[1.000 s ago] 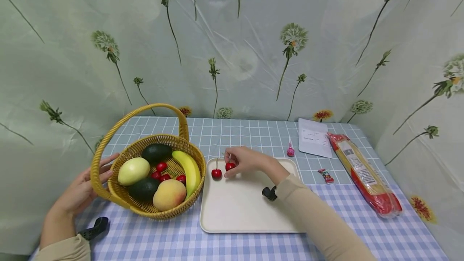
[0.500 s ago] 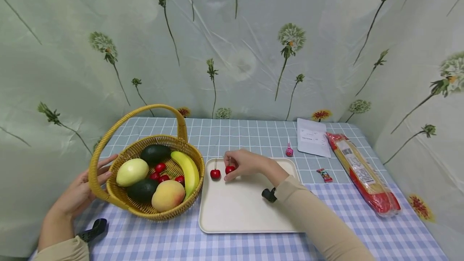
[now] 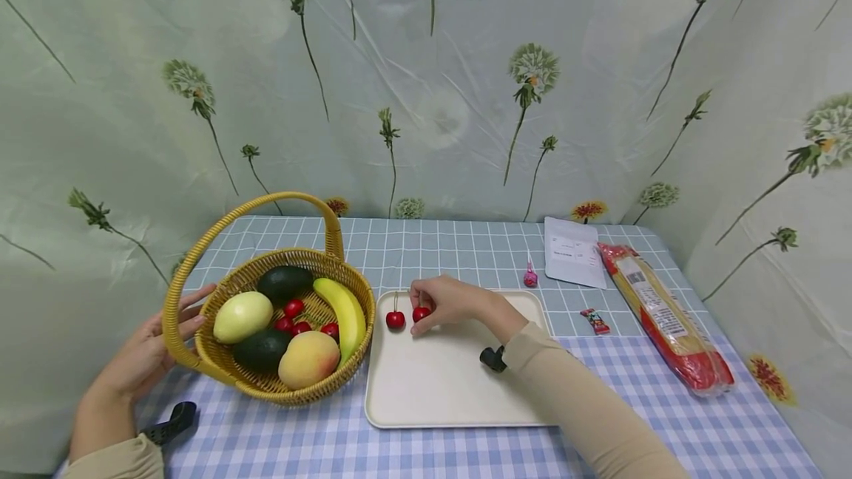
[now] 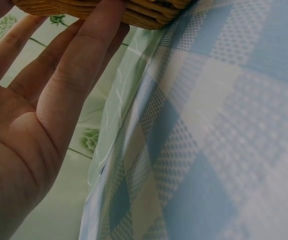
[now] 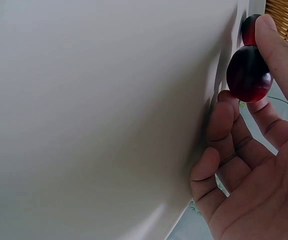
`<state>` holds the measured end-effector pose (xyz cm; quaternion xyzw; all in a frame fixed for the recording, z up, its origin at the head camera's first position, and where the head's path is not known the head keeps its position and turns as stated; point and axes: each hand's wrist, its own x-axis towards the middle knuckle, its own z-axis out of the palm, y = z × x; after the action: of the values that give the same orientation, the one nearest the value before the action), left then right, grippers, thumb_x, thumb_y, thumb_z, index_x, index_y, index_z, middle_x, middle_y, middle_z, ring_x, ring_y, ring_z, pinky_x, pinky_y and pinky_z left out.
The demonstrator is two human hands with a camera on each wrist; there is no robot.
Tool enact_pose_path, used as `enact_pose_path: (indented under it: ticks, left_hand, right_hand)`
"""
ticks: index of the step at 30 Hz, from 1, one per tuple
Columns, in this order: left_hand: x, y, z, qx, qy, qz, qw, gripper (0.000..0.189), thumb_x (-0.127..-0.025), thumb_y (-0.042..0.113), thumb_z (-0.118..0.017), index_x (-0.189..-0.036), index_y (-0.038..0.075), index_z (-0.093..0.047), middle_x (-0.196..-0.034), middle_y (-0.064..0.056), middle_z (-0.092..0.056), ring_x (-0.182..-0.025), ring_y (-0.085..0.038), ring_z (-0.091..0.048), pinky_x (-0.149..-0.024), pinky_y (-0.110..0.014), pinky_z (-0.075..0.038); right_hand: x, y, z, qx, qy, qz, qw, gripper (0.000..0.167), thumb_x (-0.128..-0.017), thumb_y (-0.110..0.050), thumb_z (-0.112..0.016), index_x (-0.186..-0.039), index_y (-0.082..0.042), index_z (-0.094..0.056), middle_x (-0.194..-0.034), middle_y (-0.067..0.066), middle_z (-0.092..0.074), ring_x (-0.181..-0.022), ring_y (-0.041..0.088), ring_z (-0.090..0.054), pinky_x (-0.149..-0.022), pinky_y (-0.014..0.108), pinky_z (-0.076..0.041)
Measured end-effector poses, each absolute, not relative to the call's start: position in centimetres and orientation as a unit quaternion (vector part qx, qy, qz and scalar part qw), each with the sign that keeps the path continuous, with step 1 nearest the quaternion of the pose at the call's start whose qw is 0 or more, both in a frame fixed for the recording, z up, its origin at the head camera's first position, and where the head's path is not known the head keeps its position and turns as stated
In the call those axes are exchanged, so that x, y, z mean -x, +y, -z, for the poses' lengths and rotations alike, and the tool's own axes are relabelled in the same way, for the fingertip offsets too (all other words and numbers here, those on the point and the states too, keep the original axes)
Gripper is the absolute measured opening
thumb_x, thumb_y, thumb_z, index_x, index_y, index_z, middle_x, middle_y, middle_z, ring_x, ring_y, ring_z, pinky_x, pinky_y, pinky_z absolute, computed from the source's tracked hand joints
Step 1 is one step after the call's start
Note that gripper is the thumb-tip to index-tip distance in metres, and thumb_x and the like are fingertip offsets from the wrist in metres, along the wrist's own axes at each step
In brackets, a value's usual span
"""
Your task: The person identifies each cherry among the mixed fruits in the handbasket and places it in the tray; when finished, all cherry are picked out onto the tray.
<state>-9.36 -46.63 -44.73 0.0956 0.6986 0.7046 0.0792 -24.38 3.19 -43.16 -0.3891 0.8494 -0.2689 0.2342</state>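
Over the upper left of a cream tray (image 3: 459, 383), my right hand (image 3: 449, 301) pinches a red cherry (image 3: 420, 313) between thumb and fingers. In the right wrist view that cherry (image 5: 249, 74) looks dark and glossy, close to the tray's surface. Just left of it, another cherry (image 3: 396, 320) lies on the tray, stem pointing away. My left hand (image 3: 149, 346) rests extended fingers against the left side of a yellow wicker basket (image 3: 313, 392); the left wrist view shows them under its woven side. Inside are a banana (image 3: 345, 316), a peach (image 3: 309, 361), and several cherries (image 3: 293, 307).
Two dark green avocados (image 3: 285, 284) and a pale yellow-green fruit (image 3: 242, 316) share the basket. Right of the tray lie a lollipop (image 3: 530, 277), a small wrapped candy (image 3: 595, 321), a white pouch (image 3: 574, 253) and a long red-ended noodle packet (image 3: 665, 316). A curtain hangs behind.
The whole head view has shifted slightly left. My right hand stays at the same cherry on the tray, and my left hand keeps its place at the basket.
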Motion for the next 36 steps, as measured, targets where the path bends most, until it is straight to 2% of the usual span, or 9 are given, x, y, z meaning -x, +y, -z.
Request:
enact_pose_path:
  ticks: [13, 18, 27, 32, 36]
  left_hand:
    - [9.3, -46.7, 44.6, -0.089, 0.702, -0.702, 0.08, 0.056, -0.115, 0.001, -0.038, -0.165, 0.025, -0.045, -0.143, 0.023, -0.065, -0.124, 0.005, -0.065, -0.087, -0.027, -0.062]
    - [9.2, -46.7, 44.7, -0.102, 0.701, -0.702, 0.081, 0.058, -0.115, -0.001, -0.036, -0.167, 0.024, -0.042, -0.144, 0.022, -0.065, -0.124, 0.003, -0.066, -0.087, -0.028, -0.063]
    - [9.2, -46.6, 44.7, -0.116, 0.694, -0.706, 0.082, 0.058, -0.115, -0.002, -0.035, -0.167, 0.023, -0.042, -0.145, 0.021, -0.064, -0.125, 0.002, -0.066, -0.088, -0.029, -0.063]
    - [9.2, -46.6, 44.6, -0.108, 0.698, -0.703, 0.083, 0.058, -0.115, -0.001, -0.035, -0.167, 0.024, -0.042, -0.144, 0.022, -0.065, -0.125, 0.003, -0.065, -0.088, -0.028, -0.063]
    - [9.2, -46.6, 44.6, -0.099, 0.703, -0.699, 0.085, 0.058, -0.115, 0.0, -0.037, -0.167, 0.025, -0.042, -0.143, 0.022, -0.065, -0.124, 0.004, -0.065, -0.088, -0.027, -0.062]
  right_hand:
    - [24.2, 3.0, 43.2, 0.394, 0.853, 0.257, 0.225, 0.039, -0.086, -0.033, -0.094, -0.1, -0.014, -0.063, -0.077, -0.007, -0.052, -0.073, 0.007, -0.047, -0.067, 0.021, -0.038]
    - [24.4, 3.3, 43.1, 0.391, 0.847, 0.267, 0.239, 0.039, -0.087, -0.033, -0.092, -0.105, -0.013, -0.064, -0.08, -0.006, -0.054, -0.075, 0.007, -0.048, -0.07, 0.022, -0.04]
    - [24.9, 4.3, 42.6, 0.397, 0.833, 0.291, 0.252, 0.035, -0.089, -0.02, -0.089, -0.114, -0.01, -0.067, -0.093, 0.001, -0.067, -0.082, 0.006, -0.059, -0.079, 0.021, -0.051]
    - [25.0, 4.2, 42.7, 0.403, 0.831, 0.287, 0.255, 0.03, -0.088, -0.011, -0.084, -0.114, -0.01, -0.069, -0.093, 0.0, -0.069, -0.082, 0.005, -0.06, -0.078, 0.02, -0.052]
    - [24.9, 4.1, 42.8, 0.403, 0.832, 0.286, 0.252, 0.029, -0.088, -0.011, -0.084, -0.113, -0.01, -0.07, -0.092, -0.002, -0.069, -0.081, 0.005, -0.06, -0.078, 0.02, -0.052]
